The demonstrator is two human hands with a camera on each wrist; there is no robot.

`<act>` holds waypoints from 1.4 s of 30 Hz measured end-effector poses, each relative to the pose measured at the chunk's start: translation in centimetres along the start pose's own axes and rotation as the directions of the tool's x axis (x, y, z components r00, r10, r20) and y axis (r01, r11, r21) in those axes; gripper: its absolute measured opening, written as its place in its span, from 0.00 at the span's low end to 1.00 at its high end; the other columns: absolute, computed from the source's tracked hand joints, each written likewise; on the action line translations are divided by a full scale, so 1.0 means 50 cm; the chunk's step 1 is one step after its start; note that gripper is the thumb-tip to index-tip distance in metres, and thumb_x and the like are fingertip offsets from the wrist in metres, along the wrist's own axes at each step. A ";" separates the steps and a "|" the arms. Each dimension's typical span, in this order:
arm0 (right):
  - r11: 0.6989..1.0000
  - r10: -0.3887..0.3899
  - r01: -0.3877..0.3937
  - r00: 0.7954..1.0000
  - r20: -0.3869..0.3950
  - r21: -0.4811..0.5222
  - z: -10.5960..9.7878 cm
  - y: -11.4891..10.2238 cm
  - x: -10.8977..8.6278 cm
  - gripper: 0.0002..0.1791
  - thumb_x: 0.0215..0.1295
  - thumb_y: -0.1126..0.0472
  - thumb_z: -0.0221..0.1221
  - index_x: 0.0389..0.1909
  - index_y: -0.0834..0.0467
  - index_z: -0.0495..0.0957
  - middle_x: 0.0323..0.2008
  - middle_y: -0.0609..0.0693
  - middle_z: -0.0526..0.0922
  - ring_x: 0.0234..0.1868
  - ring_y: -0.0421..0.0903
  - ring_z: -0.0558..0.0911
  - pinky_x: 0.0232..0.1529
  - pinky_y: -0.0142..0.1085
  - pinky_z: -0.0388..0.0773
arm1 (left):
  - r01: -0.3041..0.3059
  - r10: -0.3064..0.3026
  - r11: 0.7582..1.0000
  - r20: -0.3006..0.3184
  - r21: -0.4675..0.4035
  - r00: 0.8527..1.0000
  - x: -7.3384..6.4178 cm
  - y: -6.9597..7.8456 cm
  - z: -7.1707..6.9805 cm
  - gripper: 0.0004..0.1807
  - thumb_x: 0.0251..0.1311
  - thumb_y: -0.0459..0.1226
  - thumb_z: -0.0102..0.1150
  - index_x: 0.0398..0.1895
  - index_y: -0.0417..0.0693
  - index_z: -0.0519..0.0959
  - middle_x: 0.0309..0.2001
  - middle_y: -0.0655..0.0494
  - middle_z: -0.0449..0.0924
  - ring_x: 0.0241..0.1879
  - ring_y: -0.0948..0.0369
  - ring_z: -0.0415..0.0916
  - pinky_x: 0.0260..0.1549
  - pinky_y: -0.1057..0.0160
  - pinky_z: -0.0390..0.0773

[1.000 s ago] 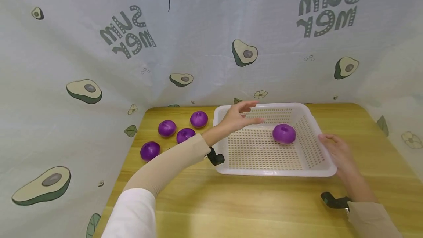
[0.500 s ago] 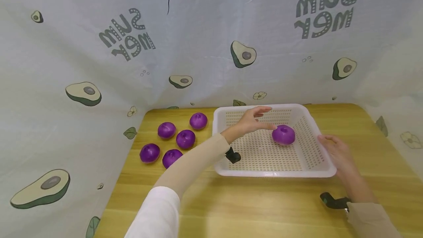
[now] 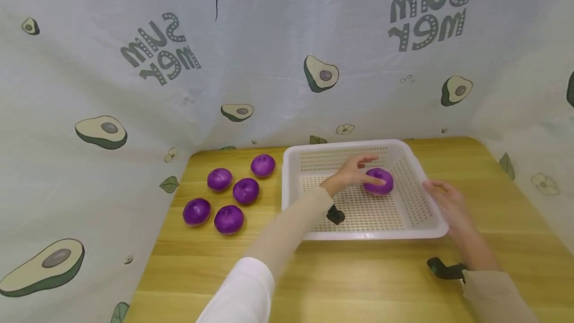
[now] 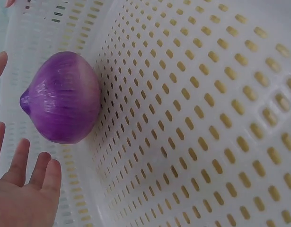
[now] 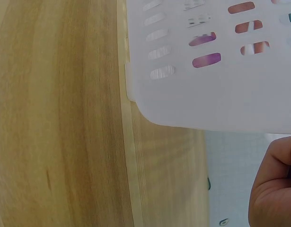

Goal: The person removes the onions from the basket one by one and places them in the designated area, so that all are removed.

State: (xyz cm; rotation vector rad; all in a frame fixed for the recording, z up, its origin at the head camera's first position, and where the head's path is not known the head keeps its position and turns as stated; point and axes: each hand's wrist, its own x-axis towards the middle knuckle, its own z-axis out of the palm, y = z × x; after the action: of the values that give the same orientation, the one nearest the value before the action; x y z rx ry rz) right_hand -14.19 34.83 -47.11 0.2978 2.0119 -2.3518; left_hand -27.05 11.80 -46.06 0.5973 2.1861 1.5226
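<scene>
A purple onion (image 3: 381, 189) sits inside a white perforated plastic basket (image 3: 367, 236), towards its right side. Over the basket, my left hand (image 3: 351, 175) reaches to the onion with fingers and thumb spread, the thumb overlapping it in the head view. The left wrist view shows a gap between those relaxed fingers (image 4: 21, 168) and the onion's pointed end. My right hand (image 3: 450, 207) grips the basket's right rim, and its curled fingers show beside the rim in the right wrist view.
Several more purple onions (image 3: 229, 220) lie in a loose group on the wooden table (image 3: 358, 283), left of the basket. A pale cloth (image 3: 269, 74) printed with avocados hangs behind and beside the table. Each wrist carries a small black camera mount.
My left hand has moved right and lower, from over the basket's left part to the onion inside. The right hand keeps its place at the rim. The head view has shifted slightly.
</scene>
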 end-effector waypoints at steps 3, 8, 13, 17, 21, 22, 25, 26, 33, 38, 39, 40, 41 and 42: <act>1.000 -0.003 0.003 1.000 0.010 0.018 0.001 0.000 -0.002 0.05 0.76 0.56 0.54 0.48 0.49 0.72 0.34 0.43 0.86 0.33 0.42 0.86 0.30 0.35 0.85 | 0.010 -0.010 1.000 -0.003 -0.010 1.000 0.005 -0.007 0.009 0.40 0.47 0.33 0.79 0.67 0.49 0.74 0.66 0.54 0.72 0.67 0.48 0.65 0.60 0.60 0.72; 0.999 -0.007 0.006 1.000 0.022 0.039 0.002 0.000 -0.001 0.06 0.76 0.57 0.54 0.49 0.51 0.71 0.36 0.44 0.86 0.34 0.42 0.86 0.31 0.36 0.85 | 0.005 -0.005 1.000 0.029 -0.002 1.000 0.013 -0.019 0.019 0.40 0.48 0.32 0.78 0.67 0.48 0.73 0.66 0.55 0.72 0.66 0.51 0.66 0.59 0.62 0.73; 1.000 0.014 -0.014 1.000 0.000 0.015 0.001 0.000 -0.001 0.10 0.74 0.54 0.56 0.50 0.51 0.70 0.36 0.43 0.85 0.35 0.42 0.86 0.31 0.37 0.85 | 0.006 -0.006 1.000 0.066 0.000 0.998 0.016 -0.029 0.025 0.42 0.46 0.31 0.79 0.68 0.48 0.73 0.62 0.58 0.75 0.59 0.60 0.71 0.53 0.67 0.75; 1.000 0.010 -0.009 1.000 -0.006 0.006 0.001 -0.001 -0.001 0.10 0.74 0.54 0.56 0.50 0.51 0.70 0.36 0.43 0.86 0.35 0.42 0.86 0.31 0.37 0.85 | -0.004 0.005 1.000 0.083 -0.008 0.997 0.015 -0.034 0.026 0.42 0.45 0.30 0.80 0.67 0.47 0.73 0.61 0.58 0.75 0.57 0.63 0.72 0.52 0.68 0.76; 1.000 0.000 0.000 1.000 -0.014 -0.012 0.001 -0.001 -0.002 0.09 0.74 0.54 0.56 0.49 0.51 0.71 0.36 0.43 0.85 0.34 0.42 0.86 0.31 0.37 0.85 | -0.007 0.009 1.000 0.093 -0.016 0.996 0.014 -0.038 0.029 0.42 0.45 0.28 0.79 0.68 0.47 0.73 0.62 0.55 0.74 0.58 0.62 0.73 0.52 0.68 0.77; 1.000 -0.003 0.003 1.000 -0.015 -0.012 0.002 0.000 -0.002 0.08 0.74 0.54 0.56 0.49 0.51 0.71 0.36 0.43 0.85 0.34 0.42 0.86 0.31 0.37 0.85 | -0.007 0.008 1.000 0.094 -0.017 0.996 0.014 -0.038 0.029 0.42 0.45 0.27 0.78 0.67 0.47 0.73 0.63 0.54 0.74 0.58 0.62 0.73 0.52 0.67 0.77; 1.000 -0.002 0.002 1.000 -0.020 -0.002 0.003 0.000 -0.002 0.09 0.74 0.54 0.57 0.48 0.51 0.71 0.36 0.43 0.86 0.34 0.42 0.86 0.31 0.36 0.85 | 0.000 0.001 1.000 0.088 -0.017 0.996 0.012 -0.038 0.030 0.41 0.45 0.27 0.78 0.67 0.48 0.74 0.63 0.53 0.74 0.57 0.61 0.74 0.51 0.67 0.77; 1.000 0.000 0.000 1.000 -0.019 0.003 0.004 0.000 -0.002 0.09 0.74 0.54 0.57 0.49 0.51 0.71 0.36 0.43 0.86 0.34 0.42 0.86 0.31 0.36 0.85 | 0.004 -0.003 1.000 0.086 -0.013 0.996 0.011 -0.037 0.031 0.41 0.45 0.27 0.78 0.67 0.48 0.74 0.63 0.53 0.74 0.57 0.61 0.74 0.51 0.68 0.77; 1.000 0.012 -0.012 1.000 -0.018 0.018 0.006 0.003 -0.003 0.11 0.72 0.52 0.58 0.49 0.51 0.71 0.37 0.43 0.86 0.35 0.42 0.86 0.32 0.37 0.85 | -0.002 -0.002 0.999 0.083 0.039 0.997 0.009 -0.039 0.033 0.41 0.44 0.29 0.80 0.66 0.51 0.75 0.63 0.55 0.74 0.55 0.61 0.75 0.50 0.67 0.77; 1.000 0.002 -0.002 1.000 -0.014 0.026 0.005 0.003 -0.002 0.08 0.74 0.55 0.57 0.48 0.51 0.72 0.37 0.42 0.86 0.35 0.42 0.86 0.32 0.36 0.85 | -0.031 0.021 0.994 0.093 0.108 0.995 0.013 -0.042 0.033 0.41 0.43 0.31 0.81 0.65 0.55 0.76 0.66 0.56 0.72 0.60 0.61 0.73 0.53 0.67 0.76; 1.000 0.003 -0.003 1.000 -0.016 0.026 0.004 0.004 -0.002 0.07 0.74 0.55 0.57 0.48 0.50 0.72 0.37 0.42 0.86 0.35 0.41 0.86 0.32 0.36 0.85 | -0.036 0.025 0.992 0.099 0.118 0.995 0.013 -0.042 0.032 0.41 0.43 0.32 0.81 0.65 0.55 0.76 0.66 0.56 0.72 0.60 0.60 0.72 0.54 0.67 0.75; 1.000 0.004 -0.004 1.000 -0.019 0.026 0.004 0.004 -0.002 0.06 0.74 0.55 0.57 0.47 0.50 0.73 0.37 0.42 0.86 0.35 0.41 0.86 0.32 0.36 0.85 | -0.039 0.026 0.991 0.105 0.124 0.994 0.013 -0.041 0.031 0.41 0.43 0.32 0.81 0.65 0.56 0.76 0.66 0.57 0.71 0.61 0.61 0.72 0.54 0.67 0.75; 1.000 0.008 -0.008 1.000 -0.020 0.026 0.003 0.004 -0.001 0.06 0.74 0.56 0.56 0.47 0.50 0.73 0.36 0.42 0.86 0.35 0.41 0.86 0.31 0.36 0.85 | -0.041 0.027 0.991 0.111 0.130 0.993 0.012 -0.039 0.029 0.41 0.43 0.32 0.81 0.65 0.56 0.76 0.66 0.57 0.71 0.60 0.61 0.72 0.53 0.67 0.76; 1.000 0.010 -0.010 1.000 -0.021 0.024 0.003 0.004 -0.001 0.06 0.74 0.56 0.56 0.47 0.50 0.73 0.36 0.42 0.86 0.34 0.41 0.86 0.31 0.36 0.85 | -0.043 0.028 0.991 0.118 0.130 0.993 0.012 -0.037 0.028 0.41 0.43 0.32 0.81 0.65 0.56 0.76 0.66 0.57 0.72 0.59 0.61 0.73 0.52 0.67 0.76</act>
State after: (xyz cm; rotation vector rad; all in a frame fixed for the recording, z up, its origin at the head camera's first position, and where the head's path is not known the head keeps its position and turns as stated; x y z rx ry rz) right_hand -14.11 34.65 -47.29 0.3346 1.9878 -2.3788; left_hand -26.98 12.61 -48.32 0.7515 2.2104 1.3322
